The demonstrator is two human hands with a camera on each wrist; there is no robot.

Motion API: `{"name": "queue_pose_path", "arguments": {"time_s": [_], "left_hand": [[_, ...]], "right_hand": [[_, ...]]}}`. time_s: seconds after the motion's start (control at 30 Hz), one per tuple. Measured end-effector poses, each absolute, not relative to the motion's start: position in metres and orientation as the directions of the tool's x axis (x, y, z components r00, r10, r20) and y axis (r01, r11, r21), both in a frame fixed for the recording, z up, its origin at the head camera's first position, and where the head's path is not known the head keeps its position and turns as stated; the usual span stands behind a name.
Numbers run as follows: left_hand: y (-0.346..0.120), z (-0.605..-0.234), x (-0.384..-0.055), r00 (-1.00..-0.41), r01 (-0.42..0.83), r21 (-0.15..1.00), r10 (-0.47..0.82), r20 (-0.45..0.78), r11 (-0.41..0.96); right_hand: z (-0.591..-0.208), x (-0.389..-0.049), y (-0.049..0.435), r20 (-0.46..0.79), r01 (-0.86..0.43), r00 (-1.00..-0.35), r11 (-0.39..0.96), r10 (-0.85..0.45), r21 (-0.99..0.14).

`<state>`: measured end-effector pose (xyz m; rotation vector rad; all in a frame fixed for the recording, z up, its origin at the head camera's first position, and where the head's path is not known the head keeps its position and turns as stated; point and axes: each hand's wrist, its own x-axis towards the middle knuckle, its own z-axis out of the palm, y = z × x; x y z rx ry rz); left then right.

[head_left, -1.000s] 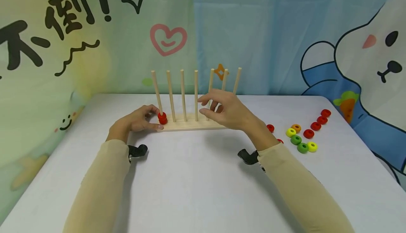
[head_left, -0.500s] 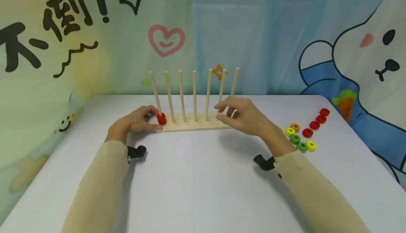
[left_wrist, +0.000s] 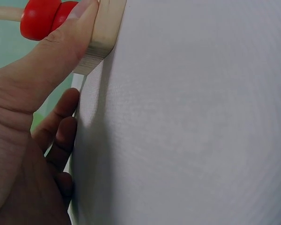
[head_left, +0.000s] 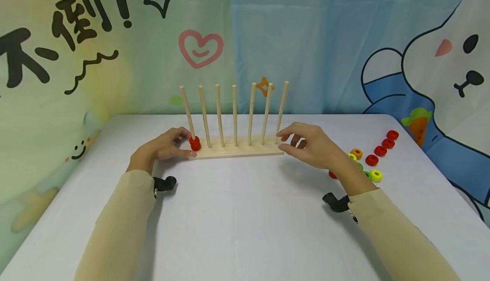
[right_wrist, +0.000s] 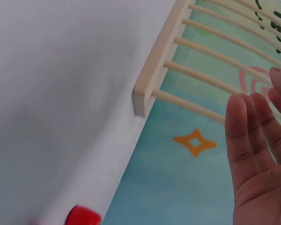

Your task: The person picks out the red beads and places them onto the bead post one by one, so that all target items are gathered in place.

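Note:
A wooden peg rack [head_left: 245, 148] with a row of several upright pegs stands toward the far side of the table. Two red beads [head_left: 195, 143] are stacked at the foot of its leftmost peg. My left hand [head_left: 165, 146] holds the rack's left end, the thumb on the front edge of the base beside the beads [left_wrist: 41, 18]. By the rack's right end my right hand [head_left: 311, 146] hovers with loosely bent fingers and holds nothing. In the right wrist view its fingers [right_wrist: 256, 126] look nearly straight, near the last peg.
Loose beads lie right of the rack: red ones [head_left: 371, 160], an orange one [head_left: 356, 153], a yellow one [head_left: 376, 175] and green ones, partly hidden by my right forearm. A printed curtain [head_left: 283, 43] hangs behind the white table [head_left: 229, 213].
My right hand has moved rightward along the rack, from the middle pegs to beyond the right end. The left hand keeps its hold, and the beads stay on the leftmost peg.

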<state>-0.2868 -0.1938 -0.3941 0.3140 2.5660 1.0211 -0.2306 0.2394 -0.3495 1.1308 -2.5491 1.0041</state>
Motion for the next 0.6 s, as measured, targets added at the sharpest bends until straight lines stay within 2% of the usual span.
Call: {"name": "queue_pose_path", "arguments": {"time_s": [0.2,0.6], "left_hand": [[-0.195,-0.395,-0.287,-0.913,0.064,0.688,0.322,-0.252,0.723],[-0.195,-0.397,-0.287,-0.909,0.073,0.702,0.336,-0.245,0.709]], "right_hand": [[-0.351,-0.224,0.253,0.369,-0.661,-0.745,0.541,-0.555,-0.521],[-0.36,-0.213,0.286,0.317,-0.606,-0.793,0.625,-0.52,-0.492]]}}
